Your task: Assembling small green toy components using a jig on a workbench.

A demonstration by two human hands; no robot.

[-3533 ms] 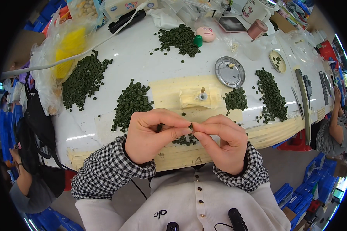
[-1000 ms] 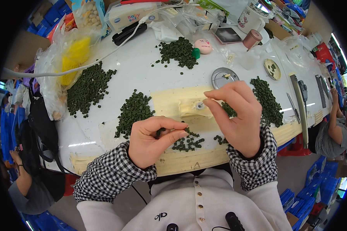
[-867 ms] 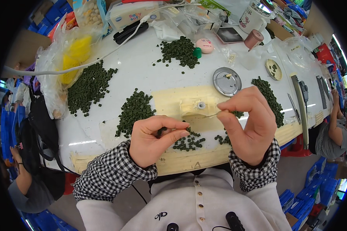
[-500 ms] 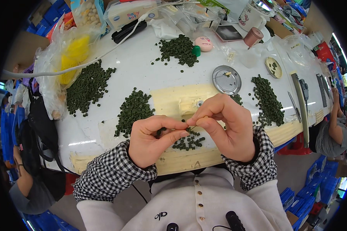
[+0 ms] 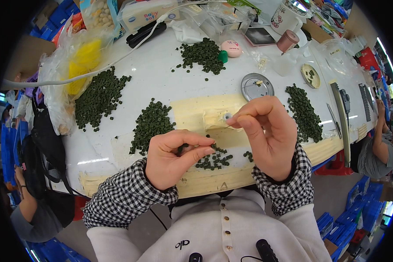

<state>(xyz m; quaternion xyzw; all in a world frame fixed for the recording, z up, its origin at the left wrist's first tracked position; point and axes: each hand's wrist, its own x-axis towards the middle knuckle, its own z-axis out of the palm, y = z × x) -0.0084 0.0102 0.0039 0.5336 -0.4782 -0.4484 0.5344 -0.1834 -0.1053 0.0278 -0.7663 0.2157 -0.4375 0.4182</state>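
My left hand [image 5: 172, 159] is closed in a pinch, thumb and forefinger on a small dark green piece [image 5: 213, 146]. To its right, my right hand [image 5: 270, 137] has thumb and forefinger drawn together; what lies between them, if anything, is too small to make out. Its fingertips are at a small grey-white round part [image 5: 227, 116] on a cream-coloured block [image 5: 212, 119]. Loose green pieces [image 5: 214, 161] lie on the table between my hands. A larger heap of green pieces [image 5: 152, 124] spreads beyond my left hand.
More heaps lie at the left [image 5: 99, 99], the back [image 5: 203, 56] and the right [image 5: 303, 113]. A round metal lid [image 5: 257, 87] and a small cream dish [image 5: 310, 77] stand beyond my right hand. Tweezers [image 5: 334, 120] and a long metal ruler-like strip [image 5: 343, 122] lie at the right.
My right hand has moved away from the left fingertips, up and to the right, to the small round part on the block. My left hand has stayed in place.
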